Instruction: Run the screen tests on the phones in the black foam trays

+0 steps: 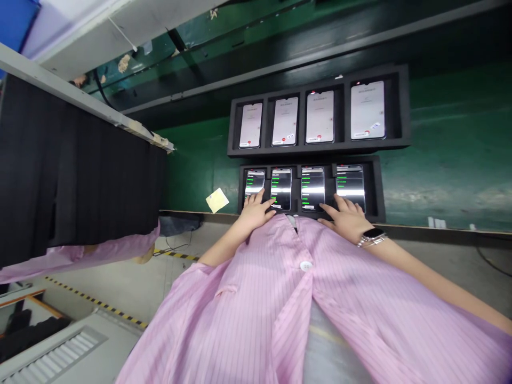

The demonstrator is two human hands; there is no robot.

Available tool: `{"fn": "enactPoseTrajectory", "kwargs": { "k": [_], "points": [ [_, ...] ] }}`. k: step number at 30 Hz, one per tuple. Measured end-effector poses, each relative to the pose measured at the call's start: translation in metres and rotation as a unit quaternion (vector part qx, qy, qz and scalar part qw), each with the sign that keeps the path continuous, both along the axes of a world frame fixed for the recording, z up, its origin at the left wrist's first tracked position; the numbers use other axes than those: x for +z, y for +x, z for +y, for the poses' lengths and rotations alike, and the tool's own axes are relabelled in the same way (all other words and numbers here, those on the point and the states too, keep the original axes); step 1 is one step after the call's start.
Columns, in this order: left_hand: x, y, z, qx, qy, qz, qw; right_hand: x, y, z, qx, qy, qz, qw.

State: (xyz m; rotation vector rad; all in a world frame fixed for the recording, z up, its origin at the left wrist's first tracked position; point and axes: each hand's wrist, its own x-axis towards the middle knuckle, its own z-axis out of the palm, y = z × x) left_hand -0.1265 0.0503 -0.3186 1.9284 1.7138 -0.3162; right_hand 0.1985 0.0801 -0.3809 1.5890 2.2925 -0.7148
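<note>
My left hand [254, 209] rests with fingers spread over the lower part of the leftmost smartphone [255, 180] in the near black foam tray [381, 192]. One of its fingers reaches onto the bottom of the neighbouring smartphone [281, 185]. My right hand [344, 216], fingers apart, lies at the lower edges of the two right-hand smartphones, one dark-screened phone [312, 186] and the rightmost phone [350, 184]. Green and white text lines show on these dark screens. Neither hand grasps anything. A watch [374, 234] is on my right wrist.
Behind stands a second black foam tray [320, 151] with several smartphones showing white screens, such as the phone [367, 109]. A yellow paper note [217, 200] lies left on the green bench [456, 160]. A black curtain [84, 170] hangs at the left, with a pink sleeve [84, 256] below.
</note>
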Motion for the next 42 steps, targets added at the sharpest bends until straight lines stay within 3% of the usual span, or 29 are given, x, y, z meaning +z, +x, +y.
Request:
{"fn": "enactPoseTrajectory", "kwargs": {
  "k": [4,8,13,16,20,26,31,36,42],
  "points": [
    [-0.018,0.001,0.015,-0.006,0.013,0.014,1.0,-0.006,-0.007,0.01,-0.025,0.006,-0.017,1.0],
    [-0.034,-0.001,0.045,0.013,0.041,0.029,0.999,-0.012,-0.013,0.04,-0.051,0.038,-0.023,0.998],
    [-0.043,-0.002,0.07,0.045,0.078,0.033,0.995,-0.019,-0.015,0.073,-0.071,0.067,-0.017,0.995],
    [-0.044,-0.002,0.061,0.046,0.119,0.026,0.991,-0.016,-0.016,0.067,-0.066,0.093,-0.01,0.993],
    [-0.049,-0.004,0.03,0.006,0.188,0.005,0.982,-0.012,-0.019,0.034,-0.026,0.181,0.059,0.981],
    [-0.064,-0.007,-0.004,-0.032,0.133,0.02,0.99,-0.038,-0.018,-0.001,0.025,0.182,0.104,0.977],
    [-0.065,-0.002,-0.006,-0.022,0.112,0.037,0.993,-0.053,-0.018,-0.003,0.012,0.175,0.11,0.978],
    [-0.065,0.0,-0.003,0.012,0.111,0.042,0.993,-0.053,-0.02,-0.002,-0.002,0.183,0.124,0.975],
    [-0.065,0.0,-0.004,0.005,0.119,0.038,0.992,-0.053,-0.022,-0.003,-0.007,0.19,0.122,0.974]
  ]
}}
